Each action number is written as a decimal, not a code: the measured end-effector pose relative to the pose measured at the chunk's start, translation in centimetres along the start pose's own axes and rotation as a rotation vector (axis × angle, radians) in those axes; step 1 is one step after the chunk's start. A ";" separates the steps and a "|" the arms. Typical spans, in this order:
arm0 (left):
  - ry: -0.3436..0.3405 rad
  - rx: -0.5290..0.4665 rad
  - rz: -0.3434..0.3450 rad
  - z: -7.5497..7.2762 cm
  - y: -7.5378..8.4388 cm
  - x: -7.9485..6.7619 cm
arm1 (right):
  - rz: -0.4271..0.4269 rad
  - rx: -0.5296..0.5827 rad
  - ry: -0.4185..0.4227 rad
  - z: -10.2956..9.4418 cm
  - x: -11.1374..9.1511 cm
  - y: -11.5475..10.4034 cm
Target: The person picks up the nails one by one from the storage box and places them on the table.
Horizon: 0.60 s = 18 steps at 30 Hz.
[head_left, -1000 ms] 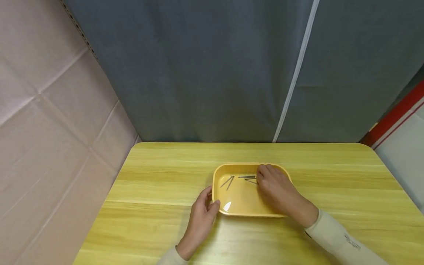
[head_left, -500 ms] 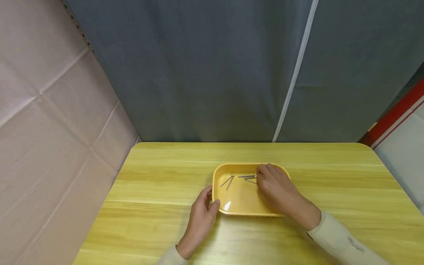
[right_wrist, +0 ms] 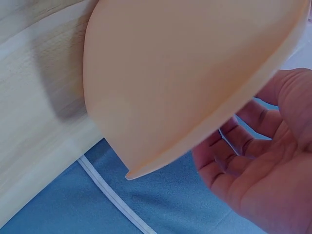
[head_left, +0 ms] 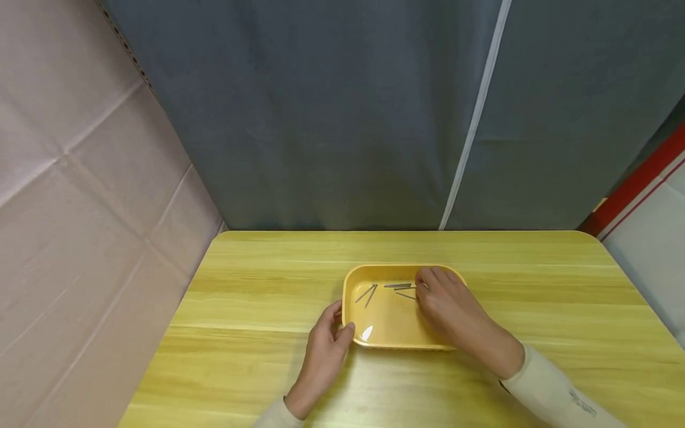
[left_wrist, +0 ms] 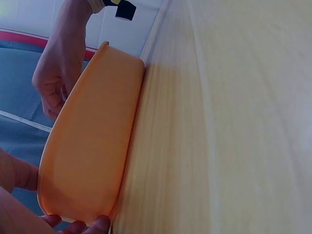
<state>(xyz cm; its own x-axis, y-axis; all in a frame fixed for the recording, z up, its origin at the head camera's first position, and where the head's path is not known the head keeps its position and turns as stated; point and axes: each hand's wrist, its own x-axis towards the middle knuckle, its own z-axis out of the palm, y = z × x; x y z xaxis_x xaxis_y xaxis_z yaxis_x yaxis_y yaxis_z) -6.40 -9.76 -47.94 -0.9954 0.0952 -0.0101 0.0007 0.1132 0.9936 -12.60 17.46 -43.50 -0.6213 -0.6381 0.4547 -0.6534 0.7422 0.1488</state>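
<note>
A shallow yellow plastic tray (head_left: 393, 324) sits on the wooden table, holding several thin metal nails. My left hand (head_left: 326, 351) grips the tray's near left corner, with the thumb at the rim and fingers along the outer wall, as the left wrist view also shows. My right hand (head_left: 449, 306) reaches into the tray's right side with curled fingers, pinching the end of a nail (head_left: 405, 295); the fingertips themselves are hidden. Left of that hand lie more nails (head_left: 398, 285), and a pair of nails (head_left: 370, 291) forms a V near the tray's left end.
The wooden table (head_left: 257, 297) extends around the tray on all sides. Behind it hangs a dark grey-blue curtain (head_left: 321, 148) with a white strip. A pale covered wall (head_left: 96, 238) stands at the left, and a red-edged white panel (head_left: 653, 238) at the right.
The right hand has shifted very slightly, and the lower nail at its fingers has moved a little apart from the one above. The left hand and tray stay nearly still.
</note>
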 end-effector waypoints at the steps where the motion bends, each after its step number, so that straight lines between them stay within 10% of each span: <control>1: 0.001 -0.001 0.000 0.0 0.0 0.0 | 0.000 -0.001 0.001 -0.1 0.0 0.0; 18: 0.005 -0.002 0.010 -0.2 0.0 0.1 | 0.017 -0.046 -0.034 -1.1 -0.8 -0.4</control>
<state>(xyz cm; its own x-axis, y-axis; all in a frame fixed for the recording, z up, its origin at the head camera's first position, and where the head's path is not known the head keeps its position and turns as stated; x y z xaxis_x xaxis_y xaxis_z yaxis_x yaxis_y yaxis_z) -6.55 -9.92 -47.95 -0.9958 0.0916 0.0002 0.0103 0.1099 0.9939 -11.40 17.86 -42.96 -0.6470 -0.6314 0.4275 -0.6226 0.7611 0.1818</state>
